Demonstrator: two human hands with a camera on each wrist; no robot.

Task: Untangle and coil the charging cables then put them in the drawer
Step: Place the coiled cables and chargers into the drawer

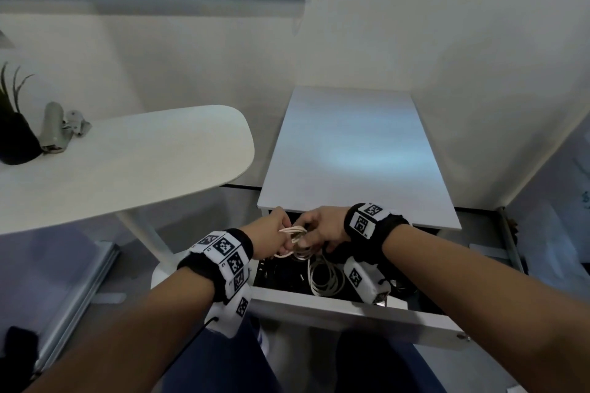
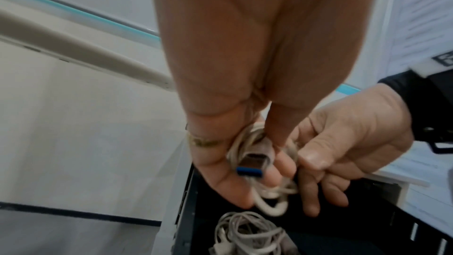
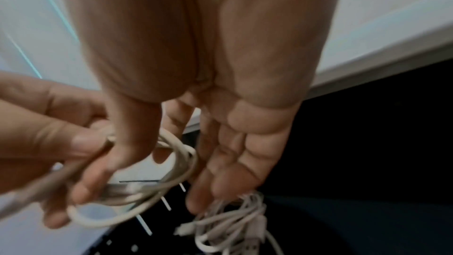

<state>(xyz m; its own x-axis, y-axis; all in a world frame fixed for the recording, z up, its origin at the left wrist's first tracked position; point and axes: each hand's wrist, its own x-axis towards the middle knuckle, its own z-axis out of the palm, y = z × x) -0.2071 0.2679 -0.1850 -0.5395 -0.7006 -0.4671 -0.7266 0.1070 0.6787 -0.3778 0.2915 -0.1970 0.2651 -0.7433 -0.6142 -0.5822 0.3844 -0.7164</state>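
Both hands meet just above the open drawer (image 1: pixel 338 313). Between them is a coiled white cable (image 1: pixel 295 234). My left hand (image 1: pixel 271 233) grips the coil (image 2: pixel 269 191) with thumb and fingers, and its blue-tipped USB plug (image 2: pixel 252 164) lies across the fingers. My right hand (image 1: pixel 322 226) pinches the same coil (image 3: pixel 181 162): its thumb (image 3: pixel 132 143) is in front and one finger behind, while the other fingers stretch down. A second bundle of white cables (image 1: pixel 325 281) (image 3: pixel 232 222) lies in the drawer's black tray below.
The drawer sticks out from a white cabinet whose flat top (image 1: pixel 357 153) lies behind the hands. A rounded white table (image 1: pixel 127 163) stands to the left, carrying a dark plant pot (image 1: pixel 16 137) and a grey object (image 1: pixel 52 128). My legs are below the drawer front.
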